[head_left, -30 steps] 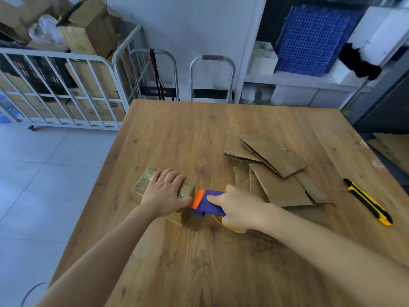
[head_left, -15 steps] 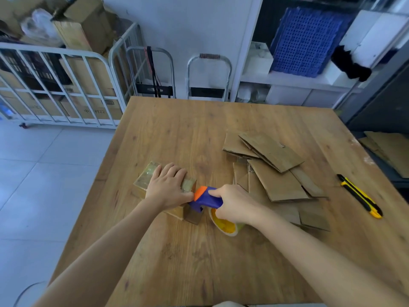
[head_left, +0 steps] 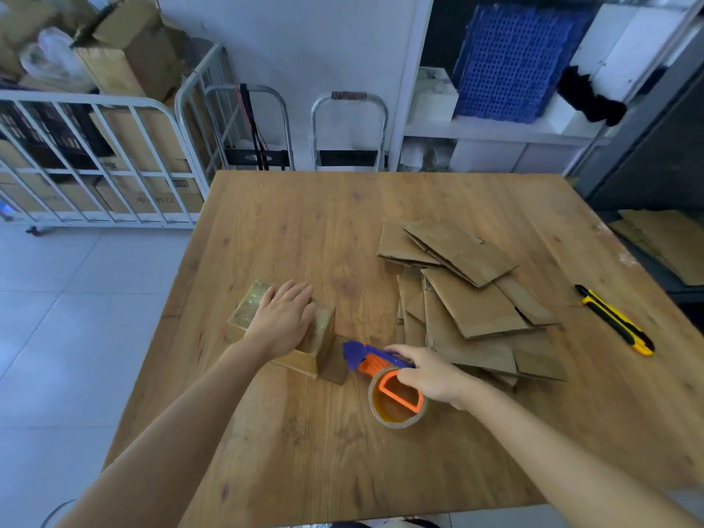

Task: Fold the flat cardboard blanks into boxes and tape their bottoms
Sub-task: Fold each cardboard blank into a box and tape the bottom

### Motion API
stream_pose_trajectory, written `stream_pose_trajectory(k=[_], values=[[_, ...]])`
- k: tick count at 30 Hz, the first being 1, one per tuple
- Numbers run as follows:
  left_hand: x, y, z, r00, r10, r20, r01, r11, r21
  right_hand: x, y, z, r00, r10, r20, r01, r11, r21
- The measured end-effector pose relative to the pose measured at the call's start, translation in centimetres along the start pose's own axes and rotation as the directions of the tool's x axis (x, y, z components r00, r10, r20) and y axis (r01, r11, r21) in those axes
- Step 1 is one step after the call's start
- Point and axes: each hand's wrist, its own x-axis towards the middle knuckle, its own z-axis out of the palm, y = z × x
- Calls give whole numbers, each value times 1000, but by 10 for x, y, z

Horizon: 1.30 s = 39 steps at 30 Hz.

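A small folded cardboard box point(head_left: 247, 314) stands bottom-up on the wooden table point(head_left: 304, 230), its top face shiny with tape. My left hand point(head_left: 284, 320) presses flat on that face, fingers straight. My right hand point(head_left: 430, 371) grips a blue and orange tape dispenser point(head_left: 365, 356) that carries a brown tape roll point(head_left: 396, 403). The dispenser's blade end sits just right of the box, a little apart from it. A loose pile of flat cardboard blanks point(head_left: 468, 299) lies to the right of my right hand.
A yellow and black utility knife point(head_left: 613, 320) lies near the table's right edge. More flat cardboard point(head_left: 670, 245) rests on a surface off the right side. White metal carts point(head_left: 99, 161) with boxes stand at the back left, and hand trucks point(head_left: 348, 131) lean on the wall.
My right hand has pulled the tape dispenser down and right, away from the box's near end, so the roll now faces up. My left hand stays pressed on the box.
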Motion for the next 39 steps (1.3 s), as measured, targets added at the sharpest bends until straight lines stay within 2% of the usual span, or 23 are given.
stream_pose_trajectory(k=[3,5,7,9,10,12,13,15,16,18,20,23,26,29,32,35,37,39], values=[[-3,-4,-6,1000,-4,-1,4,999,-54,2,-1,11,996,-61,-72,37,956,-291],[-6,-5,-5,991,-113,-73,106,989,-100,3,-7,19,981,-92,-170,0,878,-479],[-8,-10,-1,955,-241,-172,226,969,-100,3,-17,25,963,-102,-249,-89,752,-653],[-13,-12,1,910,-353,-219,334,935,-119,0,-29,30,948,-129,-290,-133,668,-732],[-18,-13,0,889,-399,-224,374,916,-145,0,-35,32,937,-170,-304,-115,671,-732],[-25,-13,-2,859,-458,-229,423,887,-187,-4,-50,37,898,-300,-323,28,771,-636],[-28,-13,-3,850,-474,-229,437,878,-193,-3,-60,41,876,-343,-338,137,851,-508],[-30,-15,-4,834,-510,-211,477,858,-188,2,-83,46,914,-260,-312,251,965,-70],[-30,-16,-5,825,-530,-198,501,847,-178,10,-92,48,939,-186,-289,233,962,139],[-32,-22,-8,809,-561,-177,539,827,-160,31,-102,52,970,-19,-243,105,933,345],[-36,-31,-14,803,-569,-176,544,821,-174,54,-101,58,979,65,-193,14,924,383],[-42,-50,-17,834,-542,-107,487,813,-320,64,-108,61,977,147,-157,-71,910,407],[-46,-62,-16,859,-510,49,457,720,-522,68,-115,60,970,194,-147,-117,900,421],[-48,-63,-20,875,-471,112,433,659,-615,72,-127,57,966,234,-113,-166,889,427],[-56,-60,-20,867,-492,84,413,612,-675,72,-135,54,951,295,-95,-216,851,479],[-70,-61,-29,828,-560,-33,315,511,-800,63,-143,46,943,306,-130,-163,767,621],[-74,-65,-44,786,-613,-81,242,425,-872,54,-151,37,958,258,-123,-108,725,680],[-72,-68,-51,773,-623,-123,199,421,-885,47,-158,34,974,171,-146,-32,747,664]])
